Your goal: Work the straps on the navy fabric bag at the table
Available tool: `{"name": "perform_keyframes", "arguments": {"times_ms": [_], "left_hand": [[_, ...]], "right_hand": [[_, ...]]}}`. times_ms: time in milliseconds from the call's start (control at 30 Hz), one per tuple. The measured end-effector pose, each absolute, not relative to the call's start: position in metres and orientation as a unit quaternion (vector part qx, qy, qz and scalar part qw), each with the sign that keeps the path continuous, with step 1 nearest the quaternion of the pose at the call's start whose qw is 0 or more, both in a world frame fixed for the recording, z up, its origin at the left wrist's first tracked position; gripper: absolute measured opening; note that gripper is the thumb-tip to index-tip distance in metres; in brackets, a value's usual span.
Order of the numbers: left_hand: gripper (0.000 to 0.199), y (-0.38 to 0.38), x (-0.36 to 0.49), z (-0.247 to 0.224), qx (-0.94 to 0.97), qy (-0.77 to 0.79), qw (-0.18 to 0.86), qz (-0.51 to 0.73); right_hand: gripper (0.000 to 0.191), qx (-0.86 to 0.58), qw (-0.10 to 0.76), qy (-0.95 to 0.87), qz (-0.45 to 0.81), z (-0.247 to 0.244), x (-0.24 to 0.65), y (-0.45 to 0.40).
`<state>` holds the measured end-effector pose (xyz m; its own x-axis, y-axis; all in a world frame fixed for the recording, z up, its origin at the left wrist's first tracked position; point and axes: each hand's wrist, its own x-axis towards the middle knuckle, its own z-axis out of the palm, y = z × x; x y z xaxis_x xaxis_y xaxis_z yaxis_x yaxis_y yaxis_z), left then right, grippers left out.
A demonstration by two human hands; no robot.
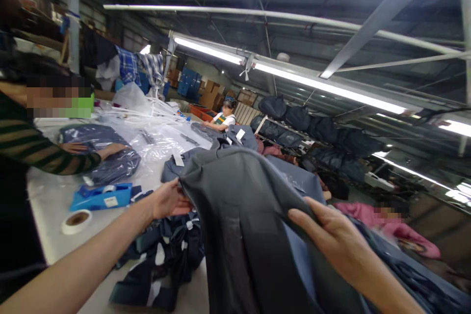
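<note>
A pale tabletop (49, 201) stretched left of the hands and beneath them, running on beyond them under clear plastic bags (156, 122). The largest thing close by was a dark grey garment (235, 186), held up between the two hands above the tabletop, its upper edge arched and its lower part hanging out of view. A blue-grey inner face (301, 255) showed below the right hand.

Well left of the left hand, a co-worker in a striped top (33, 142) leaned in, hands resting on a dark folded garment in clear plastic (106, 154). Far beyond the hands sat another person in a white top (225, 118); to the right of the right hand was a person in pink (390, 225).

Below the left hand, between its forearm and the held garment, lay a heap of dark fabric pieces with white labels (172, 245).

The right hand (327, 228) pinched the garment's right edge, thumb on the near side and fingers mostly hidden behind. The left hand (171, 199) gripped the upper left edge between thumb and bent fingers. The hands were well apart from each other.

To the left of the left hand stood a blue tape dispenser (101, 197), and just nearer than that, a white roll (76, 222) lay flat.
</note>
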<state>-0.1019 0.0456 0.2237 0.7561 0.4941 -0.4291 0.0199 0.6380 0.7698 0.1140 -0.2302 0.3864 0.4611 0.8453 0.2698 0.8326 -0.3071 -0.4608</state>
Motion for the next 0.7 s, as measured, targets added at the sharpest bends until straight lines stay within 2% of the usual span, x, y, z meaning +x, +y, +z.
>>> {"name": "perform_keyframes", "arguments": {"times_ms": [67,133,200,267,333,400,533,633,700], "left_hand": [[0.061,0.029,-0.106,0.184,0.403,0.380,0.824,0.125],[0.070,0.014,-0.110,0.150,0.417,0.437,0.787,0.125],[0.077,0.001,-0.114,0.130,0.443,0.469,0.751,0.140],[0.081,-0.009,-0.114,0.124,0.505,0.446,0.717,0.178],[0.081,-0.018,-0.111,0.129,0.617,0.372,0.657,0.220],[0.073,-0.026,-0.107,0.138,0.732,0.294,0.564,0.244],[0.060,-0.037,-0.103,0.158,0.813,0.266,0.466,0.227],[0.055,-0.040,-0.105,0.176,0.846,0.258,0.403,0.237],[0.050,-0.039,-0.106,0.193,0.878,0.221,0.348,0.244]], "right_hand": [[0.042,-0.820,0.221,-0.520,0.092,0.343,0.110,-0.220],[0.039,-0.819,0.228,-0.499,0.166,0.286,0.109,-0.212],[0.050,-0.799,0.242,-0.477,0.274,0.236,0.106,-0.209],[0.064,-0.744,0.290,-0.463,0.383,0.209,0.097,-0.207],[0.076,-0.696,0.328,-0.460,0.443,0.208,0.086,-0.208],[0.084,-0.700,0.319,-0.450,0.453,0.222,0.077,-0.212],[0.099,-0.660,0.309,-0.440,0.525,0.243,0.073,-0.234],[0.091,-0.587,0.391,-0.389,0.592,0.214,0.074,-0.256],[0.073,-0.554,0.452,-0.332,0.615,0.182,0.074,-0.269]]}}
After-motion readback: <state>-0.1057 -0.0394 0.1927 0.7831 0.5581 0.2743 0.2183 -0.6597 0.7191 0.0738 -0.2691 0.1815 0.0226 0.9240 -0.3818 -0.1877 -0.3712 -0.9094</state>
